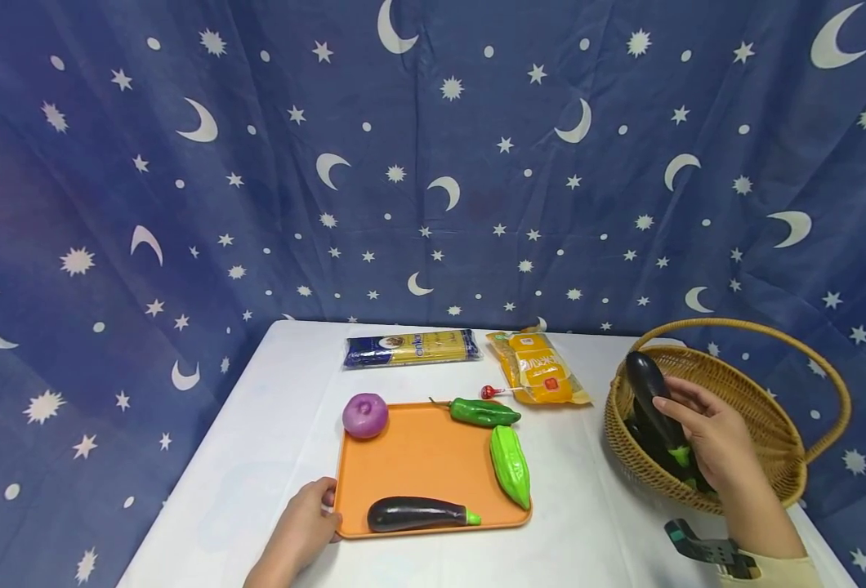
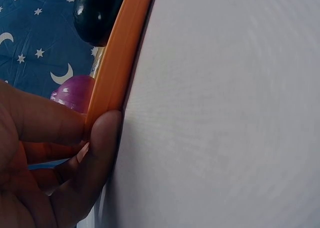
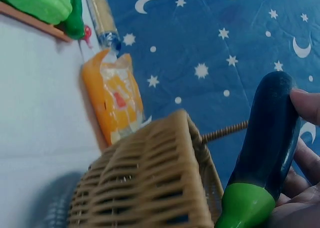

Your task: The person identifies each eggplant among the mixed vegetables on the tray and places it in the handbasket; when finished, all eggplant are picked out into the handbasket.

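My right hand (image 1: 716, 433) holds a dark eggplant (image 1: 649, 384) with a green stem end, tilted over the left side of a wicker basket (image 1: 752, 400). In the right wrist view the thumb lies along the eggplant (image 3: 270, 133) near its rounded tip. More dark eggplant shapes lie in the basket, partly hidden. At the left front corner of an orange tray (image 1: 421, 457), my left hand (image 1: 299, 523) pinches the rim between thumb and fingers. Another eggplant (image 1: 418, 514) lies along the tray's front edge. A purple onion (image 1: 365, 416), a green pepper (image 1: 480, 412) and a bitter melon (image 1: 510, 467) sit at its edges.
Behind the tray lie a blue and yellow pasta packet (image 1: 412, 348), an orange food bag (image 1: 539, 367) and a red lollipop (image 1: 488, 392). The basket's tall handle (image 1: 771, 333) arches over it. A starry blue curtain (image 1: 433, 163) hangs behind the white table (image 1: 256, 433).
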A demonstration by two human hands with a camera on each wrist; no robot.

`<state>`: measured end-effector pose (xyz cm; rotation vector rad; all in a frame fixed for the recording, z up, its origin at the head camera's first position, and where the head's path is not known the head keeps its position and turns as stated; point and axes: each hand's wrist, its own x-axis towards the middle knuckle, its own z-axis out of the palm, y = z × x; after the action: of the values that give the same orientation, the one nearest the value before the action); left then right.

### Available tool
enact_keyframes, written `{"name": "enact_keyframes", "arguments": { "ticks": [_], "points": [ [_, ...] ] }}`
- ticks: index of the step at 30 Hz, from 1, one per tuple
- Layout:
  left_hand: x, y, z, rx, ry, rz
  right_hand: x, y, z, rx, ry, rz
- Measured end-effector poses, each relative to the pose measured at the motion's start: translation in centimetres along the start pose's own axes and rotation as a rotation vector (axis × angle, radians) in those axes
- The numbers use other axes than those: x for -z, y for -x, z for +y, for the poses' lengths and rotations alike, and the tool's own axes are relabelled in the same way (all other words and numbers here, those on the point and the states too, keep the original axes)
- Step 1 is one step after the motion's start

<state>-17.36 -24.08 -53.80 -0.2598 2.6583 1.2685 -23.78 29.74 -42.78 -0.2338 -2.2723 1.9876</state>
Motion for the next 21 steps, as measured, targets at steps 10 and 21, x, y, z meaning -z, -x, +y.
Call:
{"name": "enact_keyframes", "arguments": {
  "ticks": [10, 21],
  "points": [
    [-0.1, 0.0, 0.0, 0.006, 0.005, -0.003, 1.4, 0.1, 1.0, -0.043, 0.154, 0.063],
    [0.0, -0.1, 0.0, -0.002, -0.003, -0.004, 2.7, 0.2, 1.9, -0.083, 0.231, 0.123]
  ]
}}
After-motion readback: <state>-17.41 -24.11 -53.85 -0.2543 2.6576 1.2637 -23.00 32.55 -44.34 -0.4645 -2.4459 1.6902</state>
